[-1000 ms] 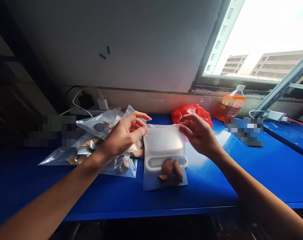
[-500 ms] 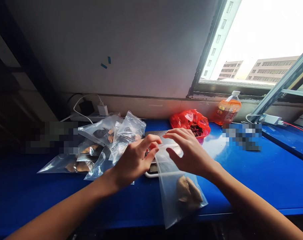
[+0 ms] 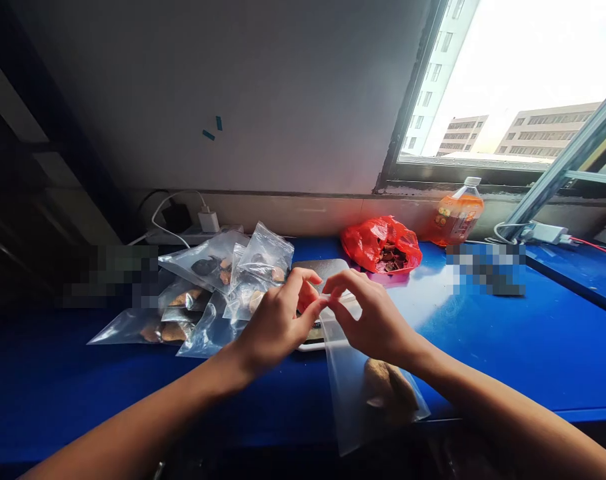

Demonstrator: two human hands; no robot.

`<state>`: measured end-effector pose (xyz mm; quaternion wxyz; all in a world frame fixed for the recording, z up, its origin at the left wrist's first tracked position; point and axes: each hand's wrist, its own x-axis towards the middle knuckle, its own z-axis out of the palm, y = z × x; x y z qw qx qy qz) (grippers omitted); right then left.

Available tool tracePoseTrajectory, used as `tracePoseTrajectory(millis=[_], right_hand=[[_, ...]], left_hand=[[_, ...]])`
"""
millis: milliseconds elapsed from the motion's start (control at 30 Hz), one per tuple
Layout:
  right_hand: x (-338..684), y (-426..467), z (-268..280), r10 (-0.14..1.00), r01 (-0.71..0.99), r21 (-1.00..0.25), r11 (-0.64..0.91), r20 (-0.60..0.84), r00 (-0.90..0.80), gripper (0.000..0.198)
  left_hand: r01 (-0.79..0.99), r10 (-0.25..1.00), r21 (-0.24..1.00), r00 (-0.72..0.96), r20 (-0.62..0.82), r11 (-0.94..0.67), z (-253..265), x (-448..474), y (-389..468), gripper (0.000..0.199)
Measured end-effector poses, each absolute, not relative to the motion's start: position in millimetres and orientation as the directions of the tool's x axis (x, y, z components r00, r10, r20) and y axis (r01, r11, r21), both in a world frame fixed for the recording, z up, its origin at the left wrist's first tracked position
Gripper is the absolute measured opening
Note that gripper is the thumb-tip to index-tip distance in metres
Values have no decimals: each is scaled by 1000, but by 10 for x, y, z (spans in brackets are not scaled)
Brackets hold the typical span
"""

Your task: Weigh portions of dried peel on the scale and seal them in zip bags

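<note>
A clear zip bag (image 3: 350, 400) hangs down over the table's front edge, with brown, stone-like pieces (image 3: 390, 387) in its lower part. My left hand (image 3: 285, 317) pinches the bag's top corner between thumb and finger. Right beside it, my right hand (image 3: 367, 317) is closed on the same top edge, thumb against fingers. The two sets of fingertips nearly meet. Behind them sits a small scale (image 3: 317, 270) with a metal-looking plate, partly covered by my hands and the bag.
Several filled zip bags (image 3: 217, 267) lie in a heap on the left of the blue table (image 3: 503, 353). A red plastic bag (image 3: 357, 243) of dark pieces stands behind the scale. Farther right are a bottle of orange drink (image 3: 457, 213), a blurred patch and a metal post (image 3: 563, 163).
My right hand's fingers were apart and have closed onto the bag's top edge, beside my left hand. The bag has shifted slightly right.
</note>
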<state>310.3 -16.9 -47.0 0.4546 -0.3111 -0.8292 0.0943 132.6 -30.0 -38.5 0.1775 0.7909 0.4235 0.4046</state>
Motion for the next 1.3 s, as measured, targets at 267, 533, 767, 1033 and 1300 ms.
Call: tracePoseTrajectory(millis=[267,533,767,1033,1300], right_hand=[[3126,-110,-425,624,441,-455,773,667,-406,15],[3237,-7,-261,668,402,-547,734,690,-279,13],[3347,86,-192,692,423,-574,701,691,-209,9],[3743,482,-261,752,377,-732,568,648,125,14],[4350,922,-409,400,616,-643,455,765,504,35]], left_hand=[[621,660,326,439,609,-713,-271,1261,-267,18],[705,657,299,307,689,-644,-23,1113,-251,14],[760,662,292,232,713,-580,100,978,-249,10],[678,640,459,23,768,-575,413,813,-306,5],[707,525,484,-186,831,-516,891,187,347,34]])
